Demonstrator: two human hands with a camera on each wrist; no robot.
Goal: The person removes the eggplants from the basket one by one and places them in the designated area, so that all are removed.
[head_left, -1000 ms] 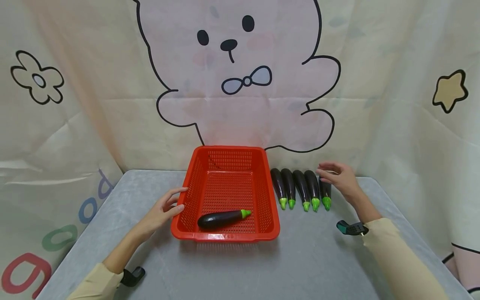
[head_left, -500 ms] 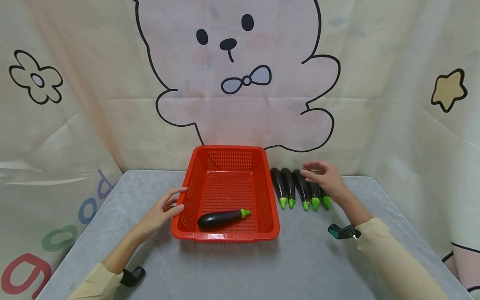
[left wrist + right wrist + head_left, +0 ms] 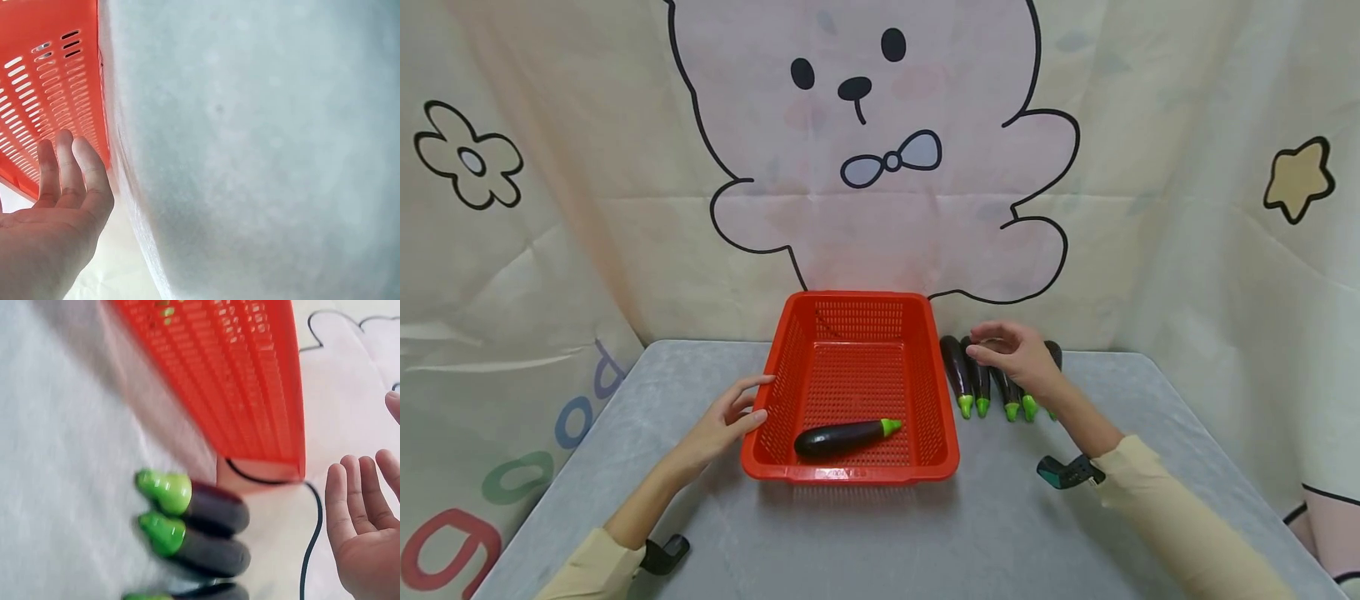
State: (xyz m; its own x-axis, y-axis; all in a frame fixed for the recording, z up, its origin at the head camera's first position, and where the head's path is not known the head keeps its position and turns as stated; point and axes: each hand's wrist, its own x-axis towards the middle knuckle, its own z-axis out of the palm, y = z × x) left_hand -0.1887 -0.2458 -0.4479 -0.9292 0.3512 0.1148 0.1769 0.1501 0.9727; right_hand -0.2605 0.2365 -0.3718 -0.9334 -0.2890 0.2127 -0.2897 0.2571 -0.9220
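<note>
A red plastic basket [image 3: 850, 474] with slotted walls stands on the table, and one dark eggplant [image 3: 841, 438] with a green cap lies across its near end. At the basket's left side is my left hand [image 3: 718, 429], fingertips right at the rim. In the left wrist view its fingers [image 3: 69, 172] extend beside the outer wall. My right hand [image 3: 1018, 357] hovers over a row of several eggplants [image 3: 957, 375] right of the basket. It holds nothing, its fingers loosely bent, and it partly hides the row. The right wrist view shows green-capped eggplants [image 3: 212, 553] lying below that hand.
Grey cloth covers the table [image 3: 880, 550]. Behind it hangs a pale curtain [image 3: 1120, 250] with a cartoon bear, close to the basket's far end and the row of eggplants.
My right hand has moved left along the row, from over the rightmost eggplant toward the basket. My left hand, the basket and the eggplants stay where they were.
</note>
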